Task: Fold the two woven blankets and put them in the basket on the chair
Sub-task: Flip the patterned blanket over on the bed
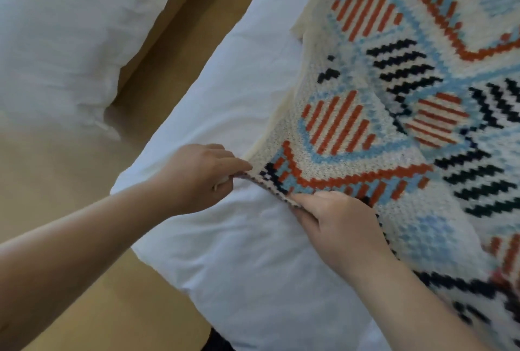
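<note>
Left fingers (239,166) pinch the corner of the woven blanket (394,114), thumb under, index on top. Right hand (337,227) grips the same edge just beside it, its fingers curled under the fabric, mostly hidden, so the exact hold is hard to tell. Left hand (197,176) sits just left of the corner. Blanket is cream with orange, light blue and dark zigzag pattern, spread over the white bed (239,252), corner slightly lifted. White pillow (56,41) upper left, apart from the bed. Tan floor (84,210) between them.
</note>
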The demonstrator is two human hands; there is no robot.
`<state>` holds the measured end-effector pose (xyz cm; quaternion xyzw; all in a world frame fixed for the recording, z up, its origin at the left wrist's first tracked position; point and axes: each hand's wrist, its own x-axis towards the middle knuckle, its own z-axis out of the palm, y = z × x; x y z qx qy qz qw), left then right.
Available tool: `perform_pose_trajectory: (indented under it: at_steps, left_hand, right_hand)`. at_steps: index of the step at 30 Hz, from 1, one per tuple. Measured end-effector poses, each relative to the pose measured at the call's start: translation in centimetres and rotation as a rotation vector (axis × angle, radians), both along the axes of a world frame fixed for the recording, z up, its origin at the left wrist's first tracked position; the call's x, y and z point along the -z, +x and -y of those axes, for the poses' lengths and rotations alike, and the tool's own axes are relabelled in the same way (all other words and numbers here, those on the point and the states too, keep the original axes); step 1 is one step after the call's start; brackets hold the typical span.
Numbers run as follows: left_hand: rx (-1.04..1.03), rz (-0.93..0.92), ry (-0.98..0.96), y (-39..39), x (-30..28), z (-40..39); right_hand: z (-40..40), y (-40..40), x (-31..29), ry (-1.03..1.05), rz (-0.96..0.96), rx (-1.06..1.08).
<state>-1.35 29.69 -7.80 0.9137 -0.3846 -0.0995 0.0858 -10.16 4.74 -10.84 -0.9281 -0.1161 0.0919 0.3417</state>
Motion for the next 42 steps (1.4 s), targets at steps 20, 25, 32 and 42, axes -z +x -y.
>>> perform_pose_trajectory:
  at_steps: [20,25,32,42]
  left_hand:
    - [0.031,-0.1,0.225,-8.9,1.6,-13.7]
    - [0.147,-0.132,0.061,-7.7,2.2,-6.1]
    - [0.346,-0.146,0.04,-8.6,3.2,6.6]
    - [0.529,-0.175,0.142,-18.7,5.5,27.4]
  right_hand:
    - [-14.6,-4.8,1.3,-0.104,-0.26,-0.242]
    - [-11.9,-5.3,1.0,-0.029,-0.2,-0.047]
    - [-0.7,-10.1,0.4,-0.186,-0.175,0.238]
    - [17.8,-24.6,1.6,-0.313,-0.323,0.57]
